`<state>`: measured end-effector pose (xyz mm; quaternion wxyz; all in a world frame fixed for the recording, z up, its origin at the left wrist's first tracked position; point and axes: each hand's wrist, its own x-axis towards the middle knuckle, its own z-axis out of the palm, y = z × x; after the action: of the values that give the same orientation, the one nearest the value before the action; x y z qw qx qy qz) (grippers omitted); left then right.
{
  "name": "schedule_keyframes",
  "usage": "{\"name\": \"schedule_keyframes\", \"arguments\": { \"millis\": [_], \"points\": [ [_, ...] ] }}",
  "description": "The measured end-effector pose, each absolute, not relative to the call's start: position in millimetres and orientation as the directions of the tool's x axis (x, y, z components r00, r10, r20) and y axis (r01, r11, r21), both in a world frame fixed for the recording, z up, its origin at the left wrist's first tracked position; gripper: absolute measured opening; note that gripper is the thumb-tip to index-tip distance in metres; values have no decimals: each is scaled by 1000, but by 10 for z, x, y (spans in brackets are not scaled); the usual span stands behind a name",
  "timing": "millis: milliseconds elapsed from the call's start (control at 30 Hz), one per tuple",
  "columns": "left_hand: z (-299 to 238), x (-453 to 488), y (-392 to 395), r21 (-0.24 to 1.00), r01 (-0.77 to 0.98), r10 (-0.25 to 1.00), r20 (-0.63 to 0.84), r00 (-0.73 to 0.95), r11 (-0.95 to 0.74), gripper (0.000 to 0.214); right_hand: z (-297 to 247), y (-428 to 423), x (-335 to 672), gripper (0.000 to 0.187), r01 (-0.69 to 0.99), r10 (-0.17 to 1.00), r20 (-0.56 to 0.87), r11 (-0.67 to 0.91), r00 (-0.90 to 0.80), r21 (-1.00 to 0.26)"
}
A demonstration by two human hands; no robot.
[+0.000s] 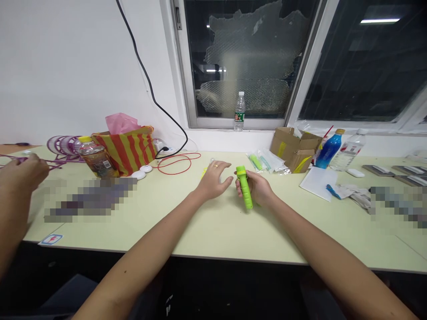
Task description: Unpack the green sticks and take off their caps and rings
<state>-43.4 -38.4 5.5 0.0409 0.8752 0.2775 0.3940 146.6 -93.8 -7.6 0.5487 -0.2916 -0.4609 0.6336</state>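
Note:
My right hand [258, 187] is closed around a lime-green flashlight [246, 191] with a ribbed grip and a wider, ridged head. The flashlight is held just above the table, its head pointing up and away from me and its narrow end tilted toward me. To its left, my left hand [213, 180] is apart from it, with thumb and fingers spread and nothing between them; a ring shows on one finger. Behind my left hand a bright yellow piece [204, 171] is mostly hidden, so I cannot tell what it is.
A clear plastic bag with a green piece [256, 162] lies beyond my right hand, near an open cardboard box [293, 149]. Bottles and gloves [355, 194] are at right. A striped bag [133, 151], red cord [173, 171] and another person's hand [28, 173] are at left.

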Motion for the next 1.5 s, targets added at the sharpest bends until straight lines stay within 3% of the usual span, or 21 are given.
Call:
{"name": "schedule_keyframes", "arguments": {
  "millis": [200,300,467,600,700,833,1000,1500],
  "points": [
    [-42,-238,-587,567,255,606,606,515,-784,59,-114,-943,1368,27,-443,947,210,85,-242,-893],
    [-96,-211,-577,692,175,674,559,483,-700,57,-149,-925,1335,27,-382,948,225,127,-226,-916],
    [-155,-161,-551,797,-2,730,554,401,-604,42,-178,-928,1338,29,-17,954,297,298,38,-955],
    [-195,-128,-545,901,-108,818,427,384,-420,51,-120,-991,1352,19,350,787,575,486,223,-801],
    [-214,-125,-559,926,-92,840,371,397,-366,58,-80,-1023,1364,7,511,653,741,589,155,-626],
    [-227,-120,-578,930,-70,863,362,352,-361,59,-114,-1005,1377,17,569,632,775,635,8,-524],
    [-215,-101,-592,939,-84,895,342,286,-332,57,-188,-973,1361,29,569,614,788,663,-41,-486],
    [-243,-72,-625,932,-57,884,358,301,-358,51,-139,-1014,1359,18,619,582,813,641,-8,-453]
  ]
}}
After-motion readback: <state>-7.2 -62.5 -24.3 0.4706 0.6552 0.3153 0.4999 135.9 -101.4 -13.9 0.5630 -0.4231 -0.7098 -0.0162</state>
